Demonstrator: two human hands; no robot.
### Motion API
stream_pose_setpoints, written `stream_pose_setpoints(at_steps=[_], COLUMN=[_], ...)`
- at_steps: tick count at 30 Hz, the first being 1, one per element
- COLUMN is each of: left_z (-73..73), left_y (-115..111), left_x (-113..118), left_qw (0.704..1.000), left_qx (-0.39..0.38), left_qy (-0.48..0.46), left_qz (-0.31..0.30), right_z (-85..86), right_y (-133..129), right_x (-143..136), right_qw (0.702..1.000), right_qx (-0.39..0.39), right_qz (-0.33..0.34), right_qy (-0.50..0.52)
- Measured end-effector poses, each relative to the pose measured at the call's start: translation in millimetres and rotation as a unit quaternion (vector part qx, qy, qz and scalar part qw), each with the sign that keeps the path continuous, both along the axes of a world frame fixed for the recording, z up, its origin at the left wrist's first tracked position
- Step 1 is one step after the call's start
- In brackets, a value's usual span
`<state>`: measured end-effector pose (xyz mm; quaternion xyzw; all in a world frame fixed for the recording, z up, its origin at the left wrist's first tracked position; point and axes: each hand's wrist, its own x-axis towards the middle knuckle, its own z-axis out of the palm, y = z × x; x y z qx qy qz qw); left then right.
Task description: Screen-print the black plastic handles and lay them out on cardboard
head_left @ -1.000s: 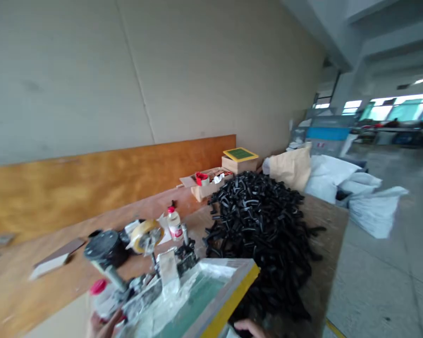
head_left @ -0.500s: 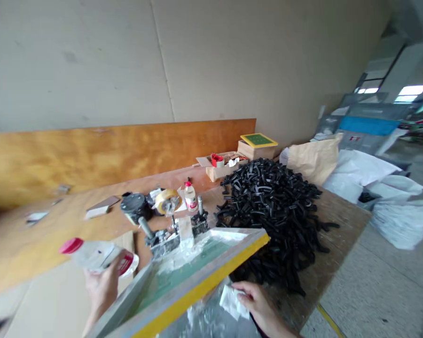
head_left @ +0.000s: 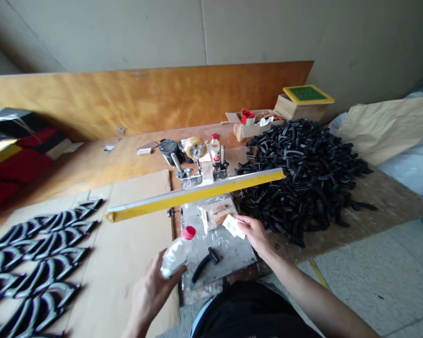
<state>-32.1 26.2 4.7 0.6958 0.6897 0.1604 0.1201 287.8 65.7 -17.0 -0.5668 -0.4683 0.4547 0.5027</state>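
Observation:
My left hand [head_left: 153, 284] is closed around a clear plastic bottle [head_left: 176, 253] with a red cap, tilted with the cap up and to the right. My right hand [head_left: 252, 232] pinches a folded white cloth or tissue [head_left: 233, 226] above the plastic-covered work surface [head_left: 197, 234]. A yellow-edged screen frame [head_left: 197, 195] stands raised in front of me, seen nearly edge-on, with its far end at the metal clamp fixture [head_left: 206, 174]. Under it lies a plastic-wrapped block [head_left: 216, 213]. One curved black handle-like part [head_left: 206, 264] rests nearest to me, between my hands.
A big heap of black parts [head_left: 303, 173] covers the right side. Rows of curved black parts [head_left: 42, 253] lie on cardboard [head_left: 134, 244] at left. Behind the fixture stand a second bottle [head_left: 215, 149], a black tub [head_left: 169, 150] and a tape roll [head_left: 195, 148].
The view has swung left and down. The bottle has gone from lying sideways to standing tilted, and is nearer my right hand. The screen frame now appears edge-on, baring the surface below.

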Motion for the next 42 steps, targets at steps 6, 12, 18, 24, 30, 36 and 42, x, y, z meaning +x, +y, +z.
stream_pose_setpoints(at_steps=[6,12,18,24,30,36,42], left_z=[5.2,24.2,31.9,25.7,9.9,-7.4,-11.9], left_y=[1,21,25,21,20,15,57], left_x=[60,79,80,71,50,15,-29], left_qw=[0.983,0.963,0.954,0.961,0.984,0.937,0.854], left_qx=[-0.027,-0.048,-0.048,-0.059,-0.088,-0.173,-0.096], left_qy=[0.146,0.209,0.222,0.207,0.110,-0.301,-0.506], left_qz=[-0.111,-0.162,-0.198,-0.174,-0.107,-0.024,0.074], right_z=[-0.9,-1.9,0.0,-6.9,4.7,27.7,20.1], right_y=[-13,-21,-19,-21,-18,-13,-12], right_x=[-3,1,4,1,-12,-19,-14], right_qw=[0.997,0.998,0.999,0.996,0.986,0.951,0.954], right_qx=[0.008,-0.002,-0.004,-0.039,-0.077,-0.121,-0.145], right_qz=[0.043,0.055,0.035,0.046,0.066,0.081,0.046], right_qy=[-0.064,-0.039,-0.010,0.059,0.135,0.273,0.260])
